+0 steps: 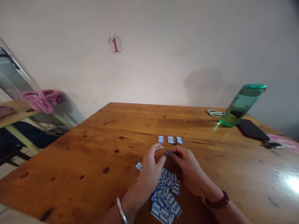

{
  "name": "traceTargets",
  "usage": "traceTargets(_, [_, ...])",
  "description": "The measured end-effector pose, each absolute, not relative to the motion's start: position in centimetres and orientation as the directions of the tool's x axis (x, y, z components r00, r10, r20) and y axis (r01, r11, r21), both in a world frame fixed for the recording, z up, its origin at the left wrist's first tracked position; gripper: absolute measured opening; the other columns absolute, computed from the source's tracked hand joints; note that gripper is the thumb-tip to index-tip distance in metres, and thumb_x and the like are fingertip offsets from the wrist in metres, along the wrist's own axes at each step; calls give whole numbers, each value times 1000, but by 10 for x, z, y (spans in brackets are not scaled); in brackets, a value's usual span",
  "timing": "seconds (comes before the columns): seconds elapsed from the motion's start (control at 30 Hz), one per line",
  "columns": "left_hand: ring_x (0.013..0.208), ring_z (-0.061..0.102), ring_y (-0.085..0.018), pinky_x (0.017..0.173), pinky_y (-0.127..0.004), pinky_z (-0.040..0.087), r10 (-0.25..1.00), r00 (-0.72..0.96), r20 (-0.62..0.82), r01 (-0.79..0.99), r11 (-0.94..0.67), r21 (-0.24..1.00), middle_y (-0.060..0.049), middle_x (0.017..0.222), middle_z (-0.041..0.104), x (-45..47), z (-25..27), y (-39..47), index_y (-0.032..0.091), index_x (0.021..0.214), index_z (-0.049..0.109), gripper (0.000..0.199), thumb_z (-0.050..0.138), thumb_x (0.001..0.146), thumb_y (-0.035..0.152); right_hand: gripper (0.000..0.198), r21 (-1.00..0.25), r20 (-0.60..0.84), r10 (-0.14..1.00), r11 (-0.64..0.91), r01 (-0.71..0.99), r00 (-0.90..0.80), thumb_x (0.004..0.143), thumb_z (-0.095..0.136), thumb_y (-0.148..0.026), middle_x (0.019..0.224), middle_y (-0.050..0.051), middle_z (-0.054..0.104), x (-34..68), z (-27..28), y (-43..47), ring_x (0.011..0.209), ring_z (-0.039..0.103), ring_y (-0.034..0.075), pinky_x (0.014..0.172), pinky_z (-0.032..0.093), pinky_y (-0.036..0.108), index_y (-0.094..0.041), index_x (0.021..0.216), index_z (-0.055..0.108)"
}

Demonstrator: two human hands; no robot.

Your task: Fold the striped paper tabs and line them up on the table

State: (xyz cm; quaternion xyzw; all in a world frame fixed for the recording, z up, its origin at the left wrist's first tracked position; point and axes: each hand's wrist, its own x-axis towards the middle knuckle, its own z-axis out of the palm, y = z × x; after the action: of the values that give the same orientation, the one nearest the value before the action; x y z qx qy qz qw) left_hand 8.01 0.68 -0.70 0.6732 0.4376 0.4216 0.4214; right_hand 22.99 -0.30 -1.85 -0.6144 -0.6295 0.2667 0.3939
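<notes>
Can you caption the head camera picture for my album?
The right hand pinches a small blue piece beside the left hand, near a messy pile on a wooden table.

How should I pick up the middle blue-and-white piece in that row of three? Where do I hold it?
I'd pinch the middle piece by its near and far edges, coming from above. It looks small and low on the table, and the left piece and right piece sit beside it, so the near and far edges seem freer.
</notes>
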Motion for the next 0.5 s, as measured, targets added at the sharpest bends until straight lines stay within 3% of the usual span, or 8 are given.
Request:
traceTargets(0.07, [96,58,-20,88,-37,43,953,249,172,130,-209,969,-12,99,63,81,-5,10,14,98,53,27,51,71,14,22,-966,76,993,52,253,86,72,57,-37,54,-3,50,227,-14,-4,49,42,10,47,32,23,-17,63,54])
traceTargets(0.17, [80,60,-18,77,-32,46,949,302,86,14,-94,995,-8,84,64,82,-4,12,14,82,56,15,56,67,15,29,-997,-42,998,-39,-70,52,63,68,-42,51,-6,46,222,-10,-7,45,35,7,44,27,20,-16,62,54])
traceTargets(0.3, [68,57,-15,67,-27,46,950,311,37,-74,-14,997,-3,70,62,84,-4,12,15,70,58,6,61,65,17,30,-973,-106,994,-105,-206,-6,63,71,-40,50,-6,46,217,-12,-12,45,36,5,44,27,19,-15,63,56])
traceTargets(0.5, [61,56,-13,61,-25,44,948,309,-70,-173,128,977,-1,64,61,83,-2,10,14,66,58,11,64,63,23,27,-957,-99,994,-105,-270,-36,66,71,-37,54,-5,49,215,-18,-14,48,42,7,47,32,20,-16,66,55])
